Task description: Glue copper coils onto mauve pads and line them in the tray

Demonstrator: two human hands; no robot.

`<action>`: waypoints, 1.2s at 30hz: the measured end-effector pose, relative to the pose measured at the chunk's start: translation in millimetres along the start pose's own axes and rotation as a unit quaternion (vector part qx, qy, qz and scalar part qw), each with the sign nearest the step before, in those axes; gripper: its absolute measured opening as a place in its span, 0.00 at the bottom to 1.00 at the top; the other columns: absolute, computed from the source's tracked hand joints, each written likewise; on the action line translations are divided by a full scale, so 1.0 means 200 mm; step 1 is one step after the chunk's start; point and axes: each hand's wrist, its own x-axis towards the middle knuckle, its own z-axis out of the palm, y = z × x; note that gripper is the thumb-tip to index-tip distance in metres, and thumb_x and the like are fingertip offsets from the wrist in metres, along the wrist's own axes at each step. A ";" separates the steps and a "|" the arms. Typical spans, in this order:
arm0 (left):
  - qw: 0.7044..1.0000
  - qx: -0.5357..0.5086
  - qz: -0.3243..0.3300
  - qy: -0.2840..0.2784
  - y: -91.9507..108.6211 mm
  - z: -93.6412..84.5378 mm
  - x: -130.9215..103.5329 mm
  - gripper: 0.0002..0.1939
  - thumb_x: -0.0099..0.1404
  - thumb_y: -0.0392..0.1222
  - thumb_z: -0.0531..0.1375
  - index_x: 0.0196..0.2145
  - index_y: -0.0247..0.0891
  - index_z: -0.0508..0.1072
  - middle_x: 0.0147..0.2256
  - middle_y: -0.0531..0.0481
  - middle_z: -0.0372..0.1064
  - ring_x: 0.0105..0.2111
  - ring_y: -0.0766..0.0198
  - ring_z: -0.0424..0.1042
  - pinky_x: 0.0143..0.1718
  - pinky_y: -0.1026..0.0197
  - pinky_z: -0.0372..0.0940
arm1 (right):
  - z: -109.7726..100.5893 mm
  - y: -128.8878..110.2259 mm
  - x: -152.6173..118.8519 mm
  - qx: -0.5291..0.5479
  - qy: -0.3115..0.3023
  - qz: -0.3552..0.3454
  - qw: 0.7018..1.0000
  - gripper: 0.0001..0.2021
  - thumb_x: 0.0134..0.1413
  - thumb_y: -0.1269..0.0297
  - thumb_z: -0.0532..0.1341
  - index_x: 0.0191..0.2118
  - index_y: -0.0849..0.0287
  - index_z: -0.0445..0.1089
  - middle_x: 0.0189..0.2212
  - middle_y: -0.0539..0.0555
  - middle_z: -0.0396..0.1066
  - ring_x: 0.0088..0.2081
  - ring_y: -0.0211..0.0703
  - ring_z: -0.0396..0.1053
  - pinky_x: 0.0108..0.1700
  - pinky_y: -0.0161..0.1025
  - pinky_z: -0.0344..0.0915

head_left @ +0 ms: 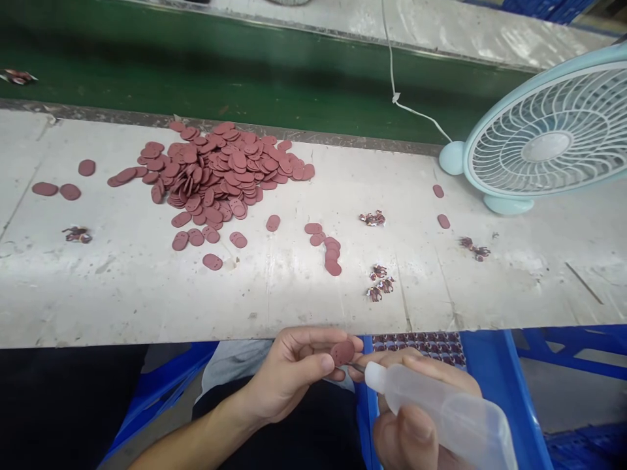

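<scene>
My left hand (pixel 298 372) pinches a reddish-brown oval disc (pixel 343 353) just below the table's front edge. My right hand (pixel 416 418) is wrapped round a translucent white squeeze bottle (pixel 450 411), whose thin dark tip points left and reaches the disc's lower right edge. Whether the tip touches it cannot be made out. On the white table (pixel 294 294) lies a large pile of similar oval discs (pixel 230 163), with a short overlapping row of discs (pixel 332 254) nearer my hands. Small brown-and-white figures (pixel 379 287) lie right of that row.
A light blue fan (pixel 546 147) stands at the right, its white cord (pixel 392 65) crossing a green sunken strip (pixel 318 85) behind the table. Below the front edge, a blue crate (pixel 514 391) sits beside rows of small brown pieces (pixel 421 346).
</scene>
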 end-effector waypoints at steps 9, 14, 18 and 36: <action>1.000 -0.012 -0.012 0.006 0.00 0.00 0.00 0.13 0.59 0.40 0.70 0.43 0.40 0.82 0.45 0.43 0.81 0.37 0.61 0.80 0.39 0.65 0.72 | 0.06 -0.04 0.02 0.042 0.100 -0.015 0.994 0.12 0.59 0.53 0.62 0.45 0.50 0.69 0.23 0.47 0.70 0.24 0.51 0.71 0.27 0.49 0.69; 1.000 -0.011 -0.010 0.003 0.00 0.00 0.00 0.13 0.59 0.40 0.70 0.44 0.41 0.82 0.45 0.43 0.81 0.38 0.62 0.80 0.39 0.67 0.72 | 0.06 -0.03 0.01 0.026 0.091 -0.020 0.995 0.12 0.59 0.53 0.62 0.46 0.50 0.69 0.23 0.48 0.70 0.25 0.52 0.72 0.27 0.50 0.69; 1.000 -0.009 -0.006 0.000 -0.01 0.00 0.00 0.13 0.60 0.39 0.69 0.44 0.40 0.82 0.45 0.44 0.81 0.39 0.63 0.80 0.39 0.68 0.72 | 0.08 -0.04 0.01 0.029 0.096 -0.030 0.995 0.13 0.58 0.53 0.63 0.47 0.50 0.70 0.25 0.50 0.70 0.26 0.53 0.72 0.24 0.49 0.68; 0.999 -0.012 0.016 0.041 0.07 -0.05 -0.04 0.11 0.64 0.35 0.65 0.45 0.42 0.82 0.49 0.44 0.80 0.46 0.57 0.80 0.40 0.69 0.73 | -0.48 0.43 0.51 0.688 -0.029 0.303 0.659 0.19 0.66 0.52 0.52 0.54 0.60 0.58 0.28 0.50 0.62 0.26 0.36 0.69 0.17 0.25 0.69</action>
